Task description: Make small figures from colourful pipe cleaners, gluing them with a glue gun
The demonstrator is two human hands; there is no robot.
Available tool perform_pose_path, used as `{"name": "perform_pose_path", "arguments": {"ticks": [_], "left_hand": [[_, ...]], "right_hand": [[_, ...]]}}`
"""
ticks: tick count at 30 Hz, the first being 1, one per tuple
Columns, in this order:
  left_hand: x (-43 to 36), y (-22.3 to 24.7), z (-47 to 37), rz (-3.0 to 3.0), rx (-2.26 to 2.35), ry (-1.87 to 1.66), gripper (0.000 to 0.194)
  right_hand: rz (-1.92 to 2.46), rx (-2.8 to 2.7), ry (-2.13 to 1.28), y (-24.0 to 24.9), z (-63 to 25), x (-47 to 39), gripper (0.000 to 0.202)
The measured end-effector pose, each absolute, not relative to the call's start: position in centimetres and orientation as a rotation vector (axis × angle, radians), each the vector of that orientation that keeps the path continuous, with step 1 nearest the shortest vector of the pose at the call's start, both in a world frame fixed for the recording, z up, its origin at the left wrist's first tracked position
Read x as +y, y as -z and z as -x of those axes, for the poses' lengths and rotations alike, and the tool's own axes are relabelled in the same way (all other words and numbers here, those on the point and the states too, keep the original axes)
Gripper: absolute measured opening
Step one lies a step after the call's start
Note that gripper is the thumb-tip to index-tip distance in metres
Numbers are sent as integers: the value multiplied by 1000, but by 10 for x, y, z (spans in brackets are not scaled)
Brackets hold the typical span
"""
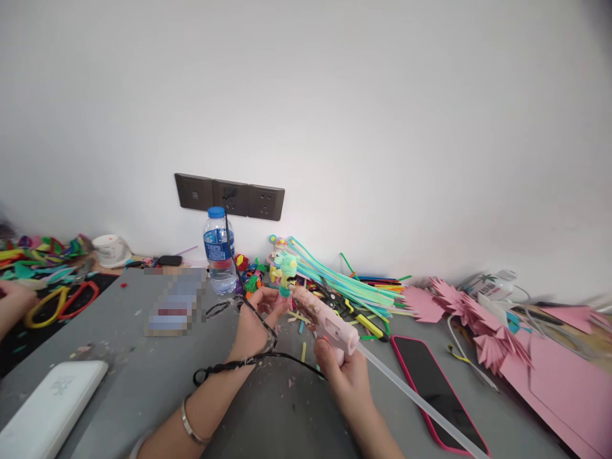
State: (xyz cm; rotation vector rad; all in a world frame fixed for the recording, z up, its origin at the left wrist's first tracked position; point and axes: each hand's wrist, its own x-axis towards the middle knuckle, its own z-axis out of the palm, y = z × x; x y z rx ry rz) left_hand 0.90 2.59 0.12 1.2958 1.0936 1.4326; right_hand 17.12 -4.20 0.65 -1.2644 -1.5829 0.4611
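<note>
My right hand (pixel 347 376) is wrapped round the handle of a pink hot glue gun (pixel 327 322), a long clear glue stick (pixel 421 401) jutting from its back end. The gun's nozzle points up and left, close to a small pipe-cleaner figure (pixel 287 264) in pale green and yellow. My left hand (pixel 262 312) pinches that figure near its base and holds it upright. Whether the nozzle touches the figure I cannot tell. A black cord (pixel 239 364) runs across my left wrist and forearm.
A water bottle (pixel 220 252) stands behind my left hand. Pipe cleaners (pixel 335 274) and yellow-handled pliers (pixel 368 322) lie behind the gun. A pink-cased phone (pixel 435 389) is at right, by folded pink paper (pixel 502 344). At left are a white power bank (pixel 52 408), scissors (pixel 62 306) and another person's hand (pixel 14 303).
</note>
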Motion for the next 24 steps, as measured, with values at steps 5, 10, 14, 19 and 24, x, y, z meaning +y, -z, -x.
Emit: {"name": "perform_pose_path", "arguments": {"ticks": [5,10,14,19,24], "left_hand": [[26,-3,-8,-1281,1132,-1434,26],[26,-3,-7,-1290,1143,-1446,28],[25,-7,-8,-1286,1157,-1438,28],[24,-10,-8,-1313,1147,-1452,25],[24,-7,-7,-1337,1163,-1462,24]], "right_hand": [[1271,-1566,-465,-9,-171,-43,42],[1277,-1510,-456,-6,-173,-45,39],[1275,-1545,-457,-6,-173,-44,39],[1252,-1593,-470,-9,-172,-43,42],[1257,-1553,-481,-8,-172,-44,41]]}}
